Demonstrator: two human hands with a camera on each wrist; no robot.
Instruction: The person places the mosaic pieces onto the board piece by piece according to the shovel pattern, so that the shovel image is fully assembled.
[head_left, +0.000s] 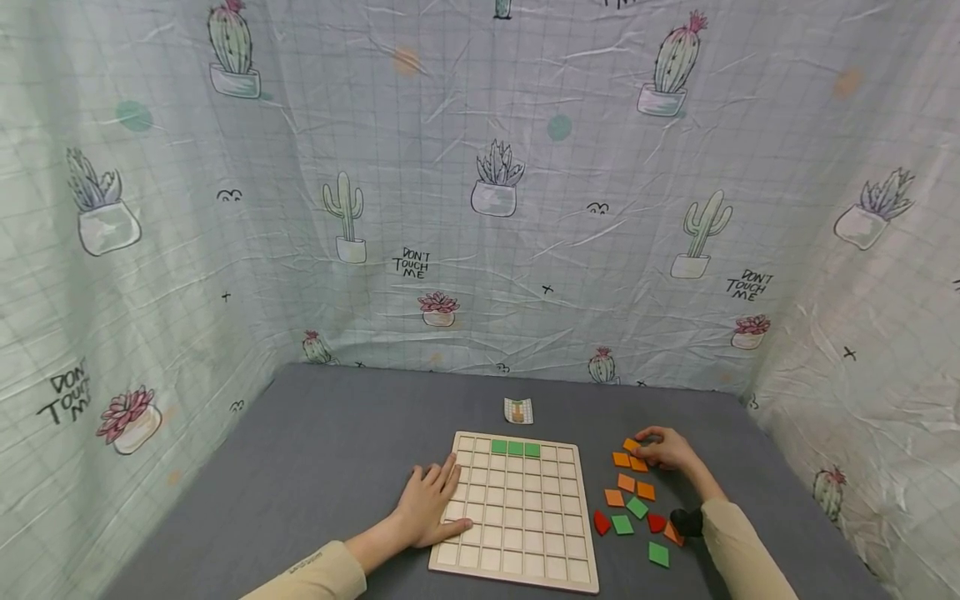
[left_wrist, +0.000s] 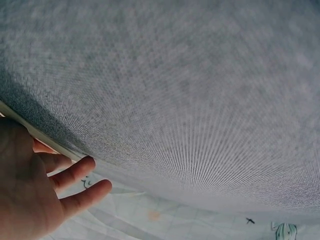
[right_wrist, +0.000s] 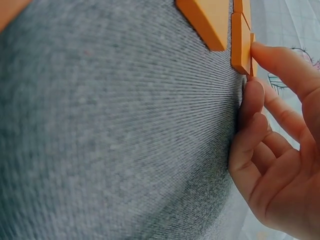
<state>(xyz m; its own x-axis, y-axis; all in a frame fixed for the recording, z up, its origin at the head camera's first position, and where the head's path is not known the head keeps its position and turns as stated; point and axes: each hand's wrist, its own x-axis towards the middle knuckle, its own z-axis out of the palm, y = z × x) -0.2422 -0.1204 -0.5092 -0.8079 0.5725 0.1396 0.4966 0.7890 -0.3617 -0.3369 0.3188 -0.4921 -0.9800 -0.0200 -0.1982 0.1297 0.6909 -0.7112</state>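
A light wooden grid board lies flat, with three green square tiles side by side in its far row. My left hand rests with spread fingers on the board's left edge; the left wrist view shows its fingers beside the board's rim. To the right of the board, my right hand pinches an orange square tile at the far end of the loose pieces. Two more orange tiles lie right beside it. In the right wrist view the thumb touches that tile, partly hidden behind a nearer orange tile.
Nearer on the grey table lie more orange tiles, several green tiles and red rounded pieces. A small printed pattern card lies beyond the board. A cactus-print curtain surrounds the table. The black wrist camera hides part of an orange piece.
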